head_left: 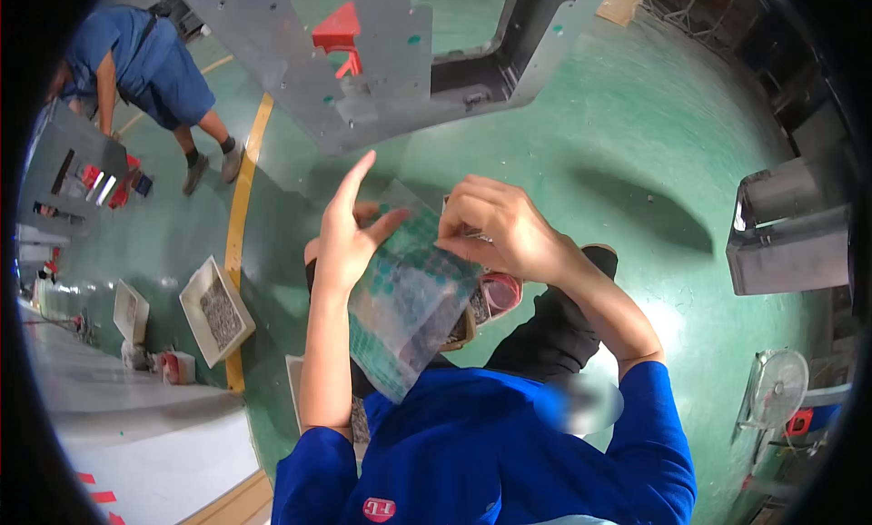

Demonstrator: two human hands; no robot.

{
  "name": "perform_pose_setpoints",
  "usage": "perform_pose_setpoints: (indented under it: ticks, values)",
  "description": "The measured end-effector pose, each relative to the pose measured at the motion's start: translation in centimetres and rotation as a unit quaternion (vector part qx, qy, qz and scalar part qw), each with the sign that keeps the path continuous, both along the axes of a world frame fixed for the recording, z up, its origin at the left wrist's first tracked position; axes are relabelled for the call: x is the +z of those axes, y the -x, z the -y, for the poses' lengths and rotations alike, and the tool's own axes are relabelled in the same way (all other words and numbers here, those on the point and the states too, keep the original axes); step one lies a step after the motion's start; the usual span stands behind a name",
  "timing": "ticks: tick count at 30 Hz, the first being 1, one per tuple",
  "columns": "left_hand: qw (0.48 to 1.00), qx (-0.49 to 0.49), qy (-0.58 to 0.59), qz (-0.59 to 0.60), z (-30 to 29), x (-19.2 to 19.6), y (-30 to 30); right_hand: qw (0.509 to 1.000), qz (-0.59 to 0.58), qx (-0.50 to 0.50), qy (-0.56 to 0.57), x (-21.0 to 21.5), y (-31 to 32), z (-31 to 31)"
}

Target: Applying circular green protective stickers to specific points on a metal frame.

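Note:
A clear plastic sheet with rows of round green dot stickers [386, 316] slants across my lap. My left hand [343, 243] grips its upper left edge, thumb over the sheet and one finger stretched upward. At the sheet's upper right, my right hand [500, 225] is closed in a pinch; what lies between its fingertips is too small to make out. Just beyond both hands, a large grey metal panel [381, 125] stands tilted, with a few green dots stuck on it and a rectangular opening.
Below the sheet are a box [461, 332] of small parts and a red roll [501, 292]. White bins of small metal parts [218, 312] stand on the green floor at left. A person in blue [150, 71] bends at far left. A fan [779, 389] stands right, below a grey metal housing [788, 262].

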State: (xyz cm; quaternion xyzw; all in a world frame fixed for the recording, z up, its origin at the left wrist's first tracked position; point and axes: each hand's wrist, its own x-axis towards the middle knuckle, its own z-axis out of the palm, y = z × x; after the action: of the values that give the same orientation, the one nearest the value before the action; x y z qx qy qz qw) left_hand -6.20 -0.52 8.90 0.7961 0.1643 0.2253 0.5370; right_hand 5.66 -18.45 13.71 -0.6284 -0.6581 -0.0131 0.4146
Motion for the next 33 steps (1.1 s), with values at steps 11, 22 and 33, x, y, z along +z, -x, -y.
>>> perform_pose_setpoints:
  ticks: [11,22,33]
  values:
    - [0.994,0.033,-0.091,-0.059,-0.4,-0.2,-2.0,0.969,-0.167,-0.101,-0.153,1.2,1.3,-1.2]
    - [0.993,-0.056,-0.076,-0.07,3.7,1.1,2.3,0.885,-0.141,-0.174,-0.409,0.9,3.4,-2.8]
    - [0.994,-0.11,0.018,0.001,9.5,1.2,4.3,0.881,-0.146,-0.216,-0.396,0.4,4.4,1.7]
